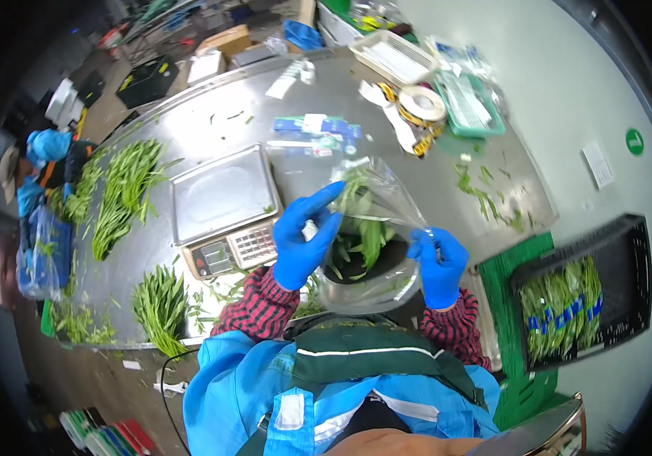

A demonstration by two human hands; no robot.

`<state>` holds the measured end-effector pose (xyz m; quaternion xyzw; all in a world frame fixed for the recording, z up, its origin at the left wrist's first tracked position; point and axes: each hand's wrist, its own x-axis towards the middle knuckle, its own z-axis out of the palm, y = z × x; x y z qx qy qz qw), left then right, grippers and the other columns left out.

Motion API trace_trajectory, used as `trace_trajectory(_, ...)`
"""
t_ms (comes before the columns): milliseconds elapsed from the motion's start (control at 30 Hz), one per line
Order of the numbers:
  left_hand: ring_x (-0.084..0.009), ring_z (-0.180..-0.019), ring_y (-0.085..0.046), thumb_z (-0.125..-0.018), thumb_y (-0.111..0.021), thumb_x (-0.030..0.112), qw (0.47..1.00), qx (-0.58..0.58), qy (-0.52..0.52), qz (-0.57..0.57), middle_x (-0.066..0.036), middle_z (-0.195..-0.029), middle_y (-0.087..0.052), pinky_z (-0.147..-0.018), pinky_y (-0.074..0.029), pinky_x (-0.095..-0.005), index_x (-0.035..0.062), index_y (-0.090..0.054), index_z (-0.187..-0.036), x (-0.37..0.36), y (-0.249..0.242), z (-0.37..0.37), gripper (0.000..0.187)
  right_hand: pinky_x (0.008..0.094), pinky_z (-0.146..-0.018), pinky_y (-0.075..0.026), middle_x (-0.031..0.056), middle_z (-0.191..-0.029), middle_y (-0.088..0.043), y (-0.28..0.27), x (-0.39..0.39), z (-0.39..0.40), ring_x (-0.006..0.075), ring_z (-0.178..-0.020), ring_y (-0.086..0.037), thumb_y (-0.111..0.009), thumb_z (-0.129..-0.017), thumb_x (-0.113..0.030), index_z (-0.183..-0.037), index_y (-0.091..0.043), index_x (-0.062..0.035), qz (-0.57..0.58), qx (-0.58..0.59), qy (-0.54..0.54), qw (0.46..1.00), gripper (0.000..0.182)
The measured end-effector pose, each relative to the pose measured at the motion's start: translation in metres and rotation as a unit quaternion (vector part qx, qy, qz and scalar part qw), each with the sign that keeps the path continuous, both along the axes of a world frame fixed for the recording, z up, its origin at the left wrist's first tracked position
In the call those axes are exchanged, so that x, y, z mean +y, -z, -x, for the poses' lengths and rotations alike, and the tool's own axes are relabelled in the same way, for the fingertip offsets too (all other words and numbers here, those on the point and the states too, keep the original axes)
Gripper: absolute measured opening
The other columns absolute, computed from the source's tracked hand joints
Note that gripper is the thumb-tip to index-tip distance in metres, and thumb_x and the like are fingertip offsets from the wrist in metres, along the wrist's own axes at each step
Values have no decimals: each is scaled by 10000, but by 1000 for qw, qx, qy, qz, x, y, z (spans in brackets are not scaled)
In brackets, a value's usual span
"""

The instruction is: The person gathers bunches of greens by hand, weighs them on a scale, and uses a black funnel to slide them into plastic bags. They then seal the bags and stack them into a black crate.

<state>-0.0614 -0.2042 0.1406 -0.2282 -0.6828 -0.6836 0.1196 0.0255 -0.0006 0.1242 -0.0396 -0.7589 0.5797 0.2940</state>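
Note:
A clear plastic bag (383, 277) with green leafy stems (371, 239) inside is held up in front of my chest. My left hand (304, 232), in a blue glove, is at the bag's left side with thumb and fingers apart; whether it grips the film cannot be made out. My right hand (440, 262), also gloved in blue, is closed on the bag's right edge. Left of the bag are a weighing scale (223, 194) with a bare metal pan and a bunch of greens (160, 308) on the metal table (326, 76).
More greens (124, 190) lie at the left, near a co-worker (56, 152). Tape rolls (422, 104), a white tray (394, 58) and a green basket (470, 106) stand at the back right. A black crate (622, 304) with bagged greens is on the right.

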Motion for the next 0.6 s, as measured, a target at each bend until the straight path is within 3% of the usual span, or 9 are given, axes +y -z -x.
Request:
trace_trajectory(100,-31,-665,-464,-772,-610,-39,997,-33,63,-21,21,-793,-582,-628,-400,-193,47,-629,-1123,5,-25,20,362,237,-547,-479,67,-655,-613,-28,10,26,106,-577,-591,-542,-826,34,-883,-618,33,-35,-24,-46,998,95)
trace_trajectory(200,-14,-660,-457,-785,-602,-23,997,7,83,3,27,-809,-606,-615,-389,-177,65,-641,-1113,-10,-80,20,341,234,-533,-455,47,-643,-597,-73,5,20,92,-564,-565,-535,-835,27,-868,-622,31,36,86,-65,993,93)
trace_trajectory(267,-13,-648,-460,-797,-596,-1,993,0,114,15,30,-802,-609,-602,-390,-172,72,-644,-1111,-13,-88,31,326,226,-525,-439,42,-655,-593,-90,6,31,91,-565,-558,-562,-834,10,-824,-624,36,9,20,-74,997,69)
trace_trajectory(333,-13,-635,-463,-811,-589,29,979,-108,171,-26,36,-781,-606,-583,-392,-168,81,-642,-1119,-8,-75,47,316,220,-530,-436,45,-662,-597,-86,14,52,88,-566,-558,-572,-835,-2,-801,-625,39,12,-88,-103,991,74)
trace_trajectory(400,-16,-632,-482,-812,-595,58,977,-123,171,20,39,-761,-607,-584,-405,-165,97,-648,-1116,-16,-71,44,311,201,-527,-420,51,-672,-614,-83,19,48,73,-568,-561,-576,-846,-32,-799,-628,30,-43,-33,-94,994,94)
trace_trajectory(467,-45,-694,-525,-788,-646,154,944,-171,282,8,-15,-867,-631,-660,-437,-185,69,-561,-1227,-32,-78,48,455,196,-521,-400,42,-668,-615,-92,12,32,62,-563,-552,-577,-853,-54,-806,-631,26,-5,-40,-127,991,107)
trace_trajectory(533,-102,-909,-558,-800,-582,40,906,-145,382,-110,-82,-1121,-580,-817,-446,-213,75,-399,-1358,-45,-77,59,589,199,-516,-405,39,-682,-625,-91,17,37,69,-569,-559,-575,-858,-70,-821,-633,24,-5,-94,-130,987,117)
trace_trajectory(567,-158,-1076,-514,-740,-709,159,870,-166,439,-150,-123,-1314,-443,-923,-407,-268,68,-172,-1441,-58,-45,79,888,199,-519,-408,41,-683,-626,-85,18,42,72,-571,-560,-572,-860,-73,-824,-633,26,-4,-118,-131,984,121)
trace_trajectory(600,-184,-1148,-453,-694,-751,200,887,-121,424,-139,-132,-1359,-378,-969,-361,-293,61,-124,-1443,-62,-26,80,986,199,-523,-411,42,-685,-628,-78,20,48,74,-573,-561,-570,-862,-75,-828,-634,27,-4,-140,-131,981,125)
